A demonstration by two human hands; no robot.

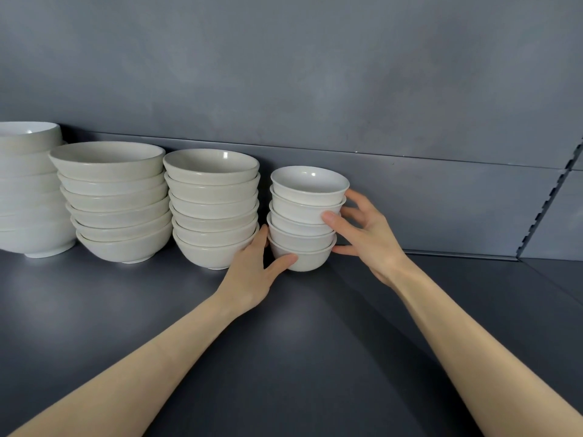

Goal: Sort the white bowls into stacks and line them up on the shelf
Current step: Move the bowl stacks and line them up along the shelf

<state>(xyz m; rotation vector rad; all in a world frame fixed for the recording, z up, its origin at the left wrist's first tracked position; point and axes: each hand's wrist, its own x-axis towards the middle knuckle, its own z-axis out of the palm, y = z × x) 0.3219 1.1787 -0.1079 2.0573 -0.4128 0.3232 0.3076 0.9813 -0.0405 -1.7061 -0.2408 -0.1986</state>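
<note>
Stack of 5 small bowls [302, 235] on shelf [315, 348], top one empty; left hand [250, 274] & right hand [369, 236] grips hold it.

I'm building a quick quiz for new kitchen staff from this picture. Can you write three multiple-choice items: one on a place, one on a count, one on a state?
1. Where in the row does the small stack stand?
A) left end
B) middle
C) right end

2. How many bowl stacks are on the shelf?
A) two
B) four
C) six

3. What are the hands doing?
A) both hold the small stack
B) both lie flat on the shelf
C) one lifts a single bowl off the top

Answers:
1 C, no stack stands to its right.
2 B, four stand side by side, the leftmost stack cut by the frame edge.
3 A, the left hand grips its base and the right hand holds its other side.
</note>
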